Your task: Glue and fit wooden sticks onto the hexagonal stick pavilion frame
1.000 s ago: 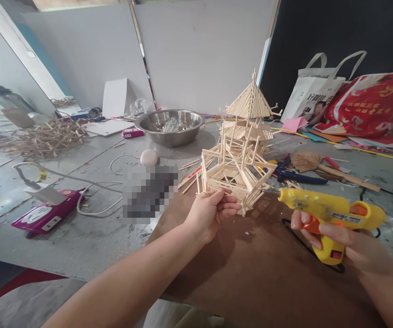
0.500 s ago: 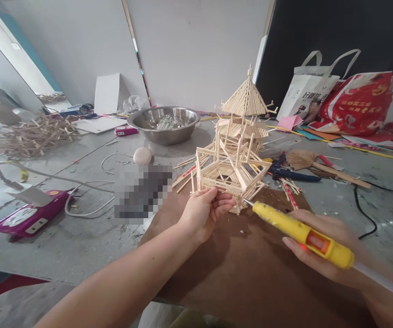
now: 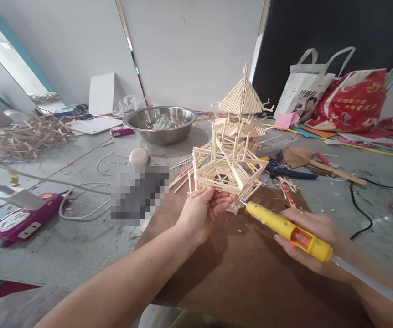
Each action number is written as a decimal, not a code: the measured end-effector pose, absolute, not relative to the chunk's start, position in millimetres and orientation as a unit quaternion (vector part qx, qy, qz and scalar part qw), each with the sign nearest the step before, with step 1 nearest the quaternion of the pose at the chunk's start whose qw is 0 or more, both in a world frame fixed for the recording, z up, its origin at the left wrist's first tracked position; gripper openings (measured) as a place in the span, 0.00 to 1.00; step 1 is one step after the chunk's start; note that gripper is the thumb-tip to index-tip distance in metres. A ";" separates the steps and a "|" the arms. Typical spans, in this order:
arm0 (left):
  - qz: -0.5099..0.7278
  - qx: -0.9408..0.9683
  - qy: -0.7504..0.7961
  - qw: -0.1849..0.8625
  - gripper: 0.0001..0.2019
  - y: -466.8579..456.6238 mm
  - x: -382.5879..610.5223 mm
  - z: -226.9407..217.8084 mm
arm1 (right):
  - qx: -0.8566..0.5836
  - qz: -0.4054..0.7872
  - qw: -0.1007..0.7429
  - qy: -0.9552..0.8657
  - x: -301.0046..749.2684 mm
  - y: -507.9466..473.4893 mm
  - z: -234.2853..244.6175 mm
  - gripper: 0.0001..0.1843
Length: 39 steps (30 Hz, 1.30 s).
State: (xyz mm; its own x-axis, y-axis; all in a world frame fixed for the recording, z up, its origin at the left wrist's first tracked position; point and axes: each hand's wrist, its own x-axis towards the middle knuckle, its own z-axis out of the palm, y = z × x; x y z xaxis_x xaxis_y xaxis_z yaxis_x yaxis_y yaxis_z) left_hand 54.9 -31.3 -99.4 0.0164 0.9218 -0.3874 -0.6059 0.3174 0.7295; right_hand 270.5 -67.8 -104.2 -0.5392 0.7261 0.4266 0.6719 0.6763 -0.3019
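A tiered pagoda model built of thin wooden sticks [image 3: 232, 146] stands on a brown board [image 3: 251, 269] in the middle of the view. My left hand [image 3: 201, 212] grips the model's bottom tier from the near left, fingers curled under its edge. My right hand [image 3: 314, 243] is wrapped round a yellow glue gun [image 3: 287, 230] with a clear glue stick out of its back. The gun's nozzle points up and left and touches the model's base at the lower right.
A steel bowl [image 3: 160, 124] sits behind the model. A heap of wooden sticks [image 3: 28, 136] lies far left, a magenta box with white cables [image 3: 22, 218] near left. Blue pliers [image 3: 287, 171], a small broom [image 3: 306, 159], bags [image 3: 350, 98] and coloured paper lie to the right. A black cable [image 3: 359, 207] runs nearby.
My right hand has turned the glue gun from pointing sideways to aiming its nozzle at the model's base and moved it left until it touches. My left hand keeps its grip.
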 end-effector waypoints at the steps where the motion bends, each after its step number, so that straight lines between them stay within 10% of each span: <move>1: 0.555 0.183 0.429 0.689 0.14 -31.3 55.0 -99.4 | -0.399 0.050 0.265 -0.876 270.6 -67.6 -104.6 0.03; 39: 0.540 0.199 0.428 0.697 0.14 -30.7 53.4 -100.5 | -0.386 -0.027 0.271 -0.881 269.3 -67.0 -116.8 0.05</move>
State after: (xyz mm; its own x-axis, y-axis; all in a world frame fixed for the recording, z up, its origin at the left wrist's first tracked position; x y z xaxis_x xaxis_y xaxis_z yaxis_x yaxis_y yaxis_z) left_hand 53.4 -30.7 -100.5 0.0497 0.9230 -0.3815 -0.5829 0.3370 0.7393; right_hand 269.3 -67.0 -116.8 -0.5547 0.6657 0.4993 0.6949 0.7006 -0.1620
